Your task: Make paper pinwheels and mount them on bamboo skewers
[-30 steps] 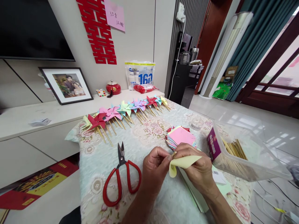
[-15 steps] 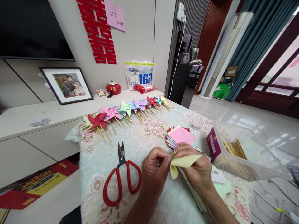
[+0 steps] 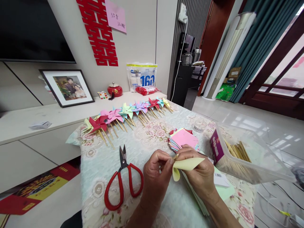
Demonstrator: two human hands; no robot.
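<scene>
Flower-patterned table (image 3: 97, 164) | pinwheels (image 3: 127, 110) in a row | red-handled scissors (image 3: 123, 163) | coloured paper stack (image 3: 182, 138) | clear tub (image 3: 216, 147)

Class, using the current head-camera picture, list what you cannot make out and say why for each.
All in the head view:
- What the left hand pinches: its own fingers hide most of it.
- Part of the right hand: behind the yellow paper.
- The exact number of sticks: they overlap inside the plastic box.
- What the round container holds: too small and unclear.
- The whole television: cut off by the top and left edges.
</scene>
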